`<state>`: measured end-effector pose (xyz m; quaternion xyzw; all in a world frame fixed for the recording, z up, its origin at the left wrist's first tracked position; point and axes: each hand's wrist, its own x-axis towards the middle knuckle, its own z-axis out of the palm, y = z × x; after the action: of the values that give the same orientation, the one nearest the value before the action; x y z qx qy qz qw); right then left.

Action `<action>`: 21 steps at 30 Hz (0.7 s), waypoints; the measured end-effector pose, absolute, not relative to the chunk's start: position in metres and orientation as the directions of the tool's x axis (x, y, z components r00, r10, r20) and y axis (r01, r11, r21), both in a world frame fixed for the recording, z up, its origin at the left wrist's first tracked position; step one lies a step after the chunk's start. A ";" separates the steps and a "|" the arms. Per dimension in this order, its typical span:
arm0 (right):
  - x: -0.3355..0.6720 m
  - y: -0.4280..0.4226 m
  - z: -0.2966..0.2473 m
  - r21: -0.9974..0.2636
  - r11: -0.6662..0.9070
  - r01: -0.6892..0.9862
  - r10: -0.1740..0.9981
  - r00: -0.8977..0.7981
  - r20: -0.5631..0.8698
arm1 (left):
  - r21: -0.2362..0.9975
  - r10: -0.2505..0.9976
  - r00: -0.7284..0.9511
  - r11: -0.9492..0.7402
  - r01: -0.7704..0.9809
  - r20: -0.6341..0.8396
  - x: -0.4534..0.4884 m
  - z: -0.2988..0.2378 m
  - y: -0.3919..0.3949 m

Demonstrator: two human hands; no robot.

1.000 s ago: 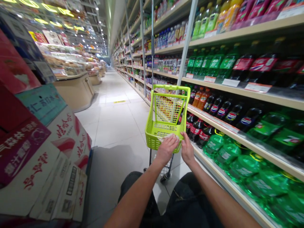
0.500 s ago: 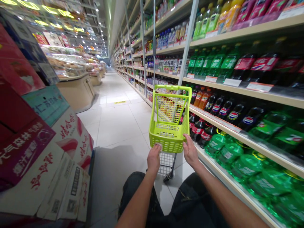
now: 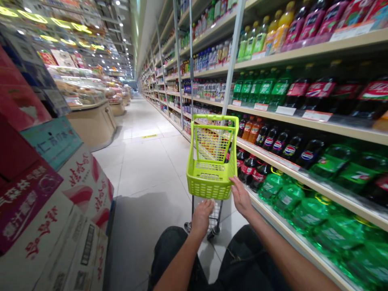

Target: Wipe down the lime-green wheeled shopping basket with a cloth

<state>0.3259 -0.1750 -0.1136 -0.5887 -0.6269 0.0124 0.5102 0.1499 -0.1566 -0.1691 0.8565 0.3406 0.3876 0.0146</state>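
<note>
A lime-green shopping cart (image 3: 209, 189) with a plastic basket and a dark frame on wheels stands in front of my knees. My left hand (image 3: 202, 217) is just below the basket's near edge, its fingers closed round a small crumpled whitish wipe (image 3: 213, 201) that is mostly hidden. Fairly straight fingers of my right hand (image 3: 241, 197) rest against the near right corner of the basket, with nothing visible in them.
Shelves with soda bottles (image 3: 306, 155) run along the right, large green bottles (image 3: 327, 230) lowest. Stacked drink cartons (image 3: 69, 202) stand close on the left. Behind them is a counter (image 3: 91, 123) with packaged goods. A tiled aisle (image 3: 148, 157) stretches ahead.
My left hand has come down and slightly right, away from the basket's near face. My right hand stays at the basket's right corner. The whole view has shifted a little.
</note>
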 end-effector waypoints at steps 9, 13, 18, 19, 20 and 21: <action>0.334 -0.180 -0.101 -0.726 0.332 0.602 0.757 0.289 0.586 | 0.034 0.389 0.662 -0.876 0.482 0.640 0.159 -0.149 -0.150; 0.336 -0.180 -0.099 -0.802 0.355 0.480 0.777 0.326 0.539 | 0.014 0.361 0.702 -0.894 0.447 0.614 0.169 -0.150 -0.154; 0.340 -0.178 -0.095 -0.895 0.362 0.260 0.767 0.463 0.445 | -0.021 0.296 0.760 -0.926 0.376 0.578 0.187 -0.133 -0.141; 0.340 -0.178 -0.095 -0.896 0.364 0.254 0.766 0.466 0.443 | -0.012 0.311 0.795 -0.929 0.371 0.521 0.187 -0.136 -0.140; 0.341 -0.179 -0.095 -0.895 0.366 0.257 0.767 0.462 0.446 | 0.000 0.330 0.822 -0.928 0.373 0.465 0.185 -0.140 -0.139; 0.341 -0.180 -0.095 -0.892 0.369 0.260 0.767 0.457 0.451 | 0.014 0.350 0.838 -0.925 0.379 0.419 0.183 -0.143 -0.140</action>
<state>0.3415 -0.1801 -0.0953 -0.5289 -0.4854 0.1889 0.6701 0.1829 -0.1397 -0.1433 0.9580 0.1902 0.2115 -0.0347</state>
